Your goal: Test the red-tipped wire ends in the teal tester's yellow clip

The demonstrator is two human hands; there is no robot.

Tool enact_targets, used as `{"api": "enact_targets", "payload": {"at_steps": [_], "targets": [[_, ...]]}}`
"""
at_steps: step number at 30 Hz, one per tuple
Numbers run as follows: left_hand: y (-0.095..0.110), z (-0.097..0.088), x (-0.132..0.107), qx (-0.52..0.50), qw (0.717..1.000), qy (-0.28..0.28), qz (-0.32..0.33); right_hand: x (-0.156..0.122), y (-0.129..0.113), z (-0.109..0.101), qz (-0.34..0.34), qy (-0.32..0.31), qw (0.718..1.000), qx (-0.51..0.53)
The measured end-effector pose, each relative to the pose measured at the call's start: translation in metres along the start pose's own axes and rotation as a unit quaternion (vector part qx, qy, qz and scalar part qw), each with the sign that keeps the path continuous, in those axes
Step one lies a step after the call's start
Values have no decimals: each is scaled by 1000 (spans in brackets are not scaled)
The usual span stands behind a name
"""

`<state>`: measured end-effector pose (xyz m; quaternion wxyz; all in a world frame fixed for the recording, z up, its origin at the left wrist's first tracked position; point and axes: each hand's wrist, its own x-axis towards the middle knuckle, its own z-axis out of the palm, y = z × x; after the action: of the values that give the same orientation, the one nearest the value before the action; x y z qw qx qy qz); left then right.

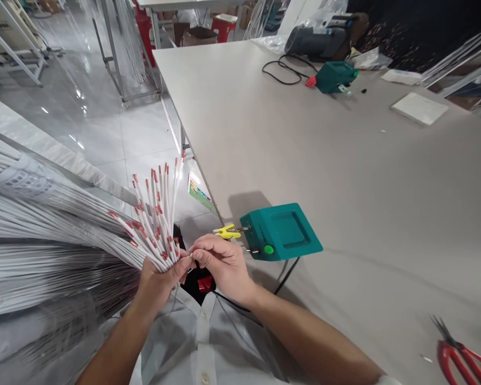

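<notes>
White cables (148, 240) with bare copper-coloured ends fan out at the lower left, and my left hand (158, 283) is wrapped round the bundle just below the tips. My right hand (224, 264) meets the left thumb, its thumb and forefinger pinched on a small pale cable end (191, 256). Detail between the fingertips is too small to make out. Close to my right hand, a green box (280, 230) with a green button sits at the table edge. A yellow clip (228, 231) is attached to its side, and a red clip (204, 283) hangs below my hands.
The grey table (344, 176) stretches to the right. Red-handled pliers (460, 353) lie at its near right corner. A second green box (334, 77), a dark motor-like machine (320, 40) and a white flat block (420, 108) stand farther back. More cable bundles (36, 214) fill the left.
</notes>
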<state>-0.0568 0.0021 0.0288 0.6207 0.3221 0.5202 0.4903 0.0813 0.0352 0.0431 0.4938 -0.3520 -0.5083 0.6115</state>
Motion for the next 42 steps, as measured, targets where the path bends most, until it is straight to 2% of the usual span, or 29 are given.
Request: {"api": "enact_targets", "payload": {"at_steps": [4, 7, 9, 12, 14, 18, 20, 22, 26, 28, 30, 33, 36, 40, 42], "targets": [[3, 4, -1, 64, 998, 6, 4, 4, -5, -7, -85, -16, 984, -152], [6, 9, -2, 99, 995, 3, -25, 4, -3, -10, -115, -30, 971, -206], [3, 10, -2, 91, 995, 18, -30, 3, 1, -10, -119, -32, 965, -230], [-7, 10, -2, 59, 997, 46, -4, 0, 5, -10, -141, -25, 948, -285], [-12, 10, -2, 46, 997, 57, 3, -1, 8, -12, -184, -24, 919, -347], [-15, 10, -3, 34, 997, 70, -1, -2, 8, -21, -301, -49, 820, -484], [-16, 10, -3, 37, 997, 70, -3, -3, 7, -28, -331, -71, 792, -509], [-17, 9, -2, 35, 997, 73, -12, -5, 5, -32, -319, -82, 802, -498], [-17, 7, 0, 22, 997, 72, -16, -6, -1, -32, -181, -63, 901, -390], [-15, 7, 0, 27, 998, 59, -9, -4, -5, -29, -120, -61, 935, -329], [-10, 7, 0, 45, 998, 43, -4, 1, -7, -25, -96, -81, 949, -290], [0, 8, 0, 98, 995, 5, -7, 7, -7, -24, -114, -115, 944, -286], [5, 8, 0, 137, 990, -21, -1, 7, -2, -27, -160, -135, 904, -372], [-1, 9, -1, 144, 989, -1, 14, 0, 4, -31, -250, -130, 800, -530], [-5, 9, -1, 131, 991, 24, -4, -4, 4, -34, -254, -140, 774, -563]]}}
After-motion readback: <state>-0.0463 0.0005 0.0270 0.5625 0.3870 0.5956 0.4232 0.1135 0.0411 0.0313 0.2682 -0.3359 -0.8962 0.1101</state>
